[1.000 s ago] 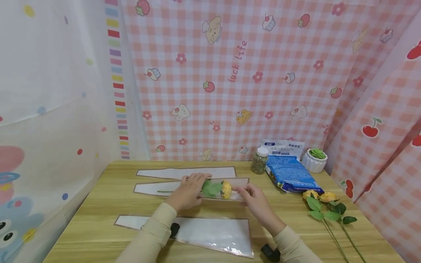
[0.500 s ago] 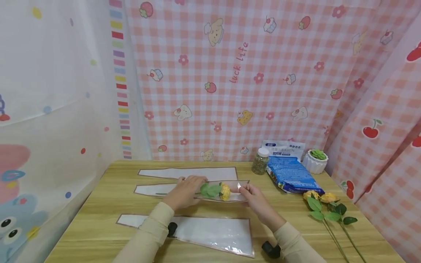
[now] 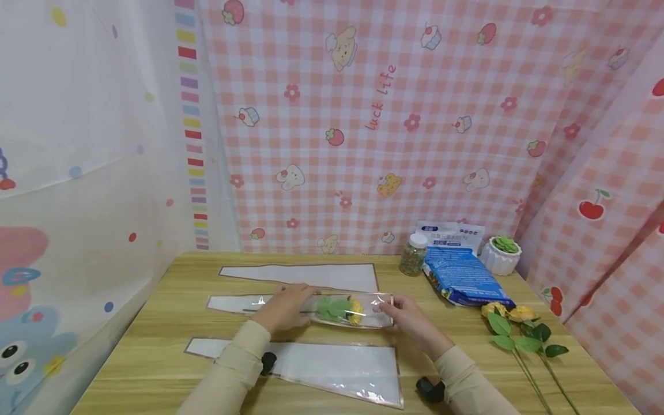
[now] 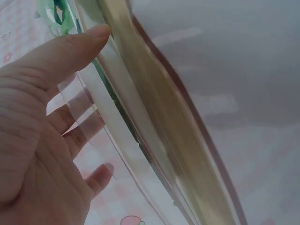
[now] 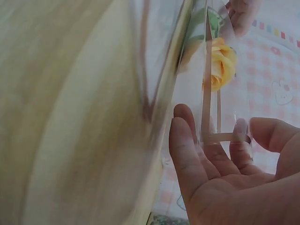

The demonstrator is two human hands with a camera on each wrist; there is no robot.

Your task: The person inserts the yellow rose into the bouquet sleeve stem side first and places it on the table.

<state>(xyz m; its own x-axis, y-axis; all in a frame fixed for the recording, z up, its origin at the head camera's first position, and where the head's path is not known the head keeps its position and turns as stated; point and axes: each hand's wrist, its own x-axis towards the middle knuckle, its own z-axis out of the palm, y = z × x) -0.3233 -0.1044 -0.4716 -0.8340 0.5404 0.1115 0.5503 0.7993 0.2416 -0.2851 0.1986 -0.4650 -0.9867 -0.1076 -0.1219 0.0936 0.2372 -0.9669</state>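
One rose out of three is looking sleeved. The yellow, artificial-looking rose (image 3: 355, 311) with green leaves is lying inside the tapered clear plastic sleeve with brown edging (image 3: 369, 316), bloom toward its wide end, stem running toward its narrow end. Bloom is sitting short of the wide edge, so I'm judging it fully in; can't tell if it's needing final adjustment.

Both hands are working on that sleeve: left hand (image 3: 285, 308) is gripping it mid-length, thumb one side, fingers the other; right hand (image 3: 415, 323) is pinching its wide end between thumb and fingers.

Remaining, my read: two thirds. One loose yellow rose on a long green stem (image 3: 495, 311) and a matching second rose (image 3: 523, 313) are lying right of the held sleeve. White-looking, brown-edged rear sleeve (image 3: 311, 274) is lying just behind it, similar front sleeve (image 3: 342, 366) nearer the person. Neither is showing a flower; left arm is covering part of the front one.
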